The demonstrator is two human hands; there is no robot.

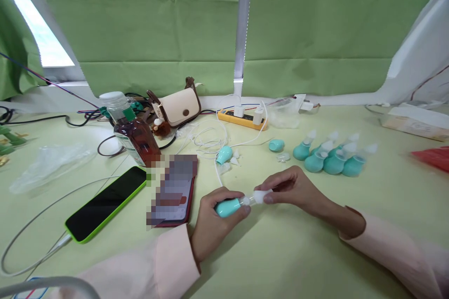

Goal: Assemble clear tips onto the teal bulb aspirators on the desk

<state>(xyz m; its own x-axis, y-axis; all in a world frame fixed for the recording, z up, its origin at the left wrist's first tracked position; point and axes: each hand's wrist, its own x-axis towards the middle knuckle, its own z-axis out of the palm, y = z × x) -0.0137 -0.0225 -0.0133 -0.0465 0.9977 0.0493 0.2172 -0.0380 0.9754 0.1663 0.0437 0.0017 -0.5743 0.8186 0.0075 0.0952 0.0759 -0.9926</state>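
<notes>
My left hand (217, 222) is closed around a teal rubber bulb (228, 207), which has a clear connector (246, 200) at its neck. From the right, my right hand (293, 189) pinches a white soft tip (260, 195) at the connector's end. Whether the tip is fully seated I cannot tell. Beyond my hands lie a loose teal bulb (224, 154) with small white tips (235, 158) beside it, and another teal bulb (276, 145) near a clear connector piece (282, 157). Several teal bulbs with tips (334, 162) stand grouped beyond my right hand.
Left of my hands are a phone in a dark red case (171, 191), a green-cased phone (107, 203) on a cable and a bottle of dark liquid (135, 135). Farther back sit a cream handbag (178, 108) and a yellow power strip (242, 120). A red item (433, 156) lies far right.
</notes>
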